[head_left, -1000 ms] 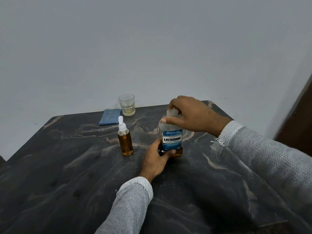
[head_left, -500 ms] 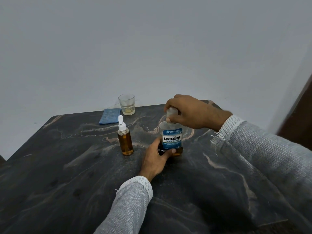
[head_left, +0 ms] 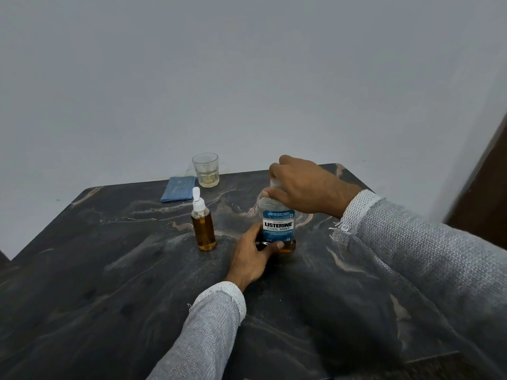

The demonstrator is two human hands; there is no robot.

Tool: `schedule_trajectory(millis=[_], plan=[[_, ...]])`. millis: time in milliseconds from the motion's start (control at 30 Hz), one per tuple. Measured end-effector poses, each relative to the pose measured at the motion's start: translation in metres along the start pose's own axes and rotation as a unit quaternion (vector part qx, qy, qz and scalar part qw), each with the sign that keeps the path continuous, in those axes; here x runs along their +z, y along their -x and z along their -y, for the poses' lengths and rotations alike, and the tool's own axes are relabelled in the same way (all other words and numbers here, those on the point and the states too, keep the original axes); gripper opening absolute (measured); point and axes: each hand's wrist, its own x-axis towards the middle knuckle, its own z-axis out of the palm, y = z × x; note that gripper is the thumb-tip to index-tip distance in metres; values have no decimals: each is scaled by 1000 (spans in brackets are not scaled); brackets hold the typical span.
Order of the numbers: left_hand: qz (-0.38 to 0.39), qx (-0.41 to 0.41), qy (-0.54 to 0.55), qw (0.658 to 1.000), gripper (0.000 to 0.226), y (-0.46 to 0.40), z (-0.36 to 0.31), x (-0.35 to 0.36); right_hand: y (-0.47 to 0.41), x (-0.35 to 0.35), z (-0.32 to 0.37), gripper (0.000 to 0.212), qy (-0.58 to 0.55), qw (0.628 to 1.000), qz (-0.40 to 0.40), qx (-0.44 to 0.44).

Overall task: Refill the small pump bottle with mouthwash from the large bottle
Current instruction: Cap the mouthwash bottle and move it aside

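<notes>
The large mouthwash bottle (head_left: 278, 226) stands upright on the dark marble table (head_left: 109, 283), with a blue label and a little amber liquid at its bottom. My left hand (head_left: 252, 256) grips its base. My right hand (head_left: 304, 187) curls round its white cap (head_left: 274, 183) from above. The small pump bottle (head_left: 203, 226), nearly full of amber liquid and topped by a white pump, stands to the left of the large bottle, untouched.
A drinking glass (head_left: 206, 170) with a little pale liquid stands at the table's far edge, beside a folded blue cloth (head_left: 179, 188). A grey wall rises behind the table. A dark door frame (head_left: 488, 193) runs along the right.
My right hand has shifted slightly on the cap, its wrist turning. The bottle and my left hand have stayed in place.
</notes>
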Motion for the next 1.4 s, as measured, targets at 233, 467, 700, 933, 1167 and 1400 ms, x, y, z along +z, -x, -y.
schedule_trajectory(millis=[233,467,700,933,1167,1400], plan=[[-3,-7,-6,1000,54,0,-1,1,4,2,-2,40,4,998,38,-48],[-5,-6,-3,1000,53,1,-1,1,-1,11,1,40,44,999,16,-28],[0,-5,4,1000,50,2,-3,0,-6,-2,-13,49,70,991,65,-90],[-16,-6,3,1000,50,1,-3,2,-3,7,-11,36,52,993,20,-105],[-17,-5,-2,1000,50,0,0,2,-10,6,-8,58,139,986,-26,-93],[-22,-8,-2,1000,52,0,1,3,-19,8,-2,48,187,979,-21,-82]])
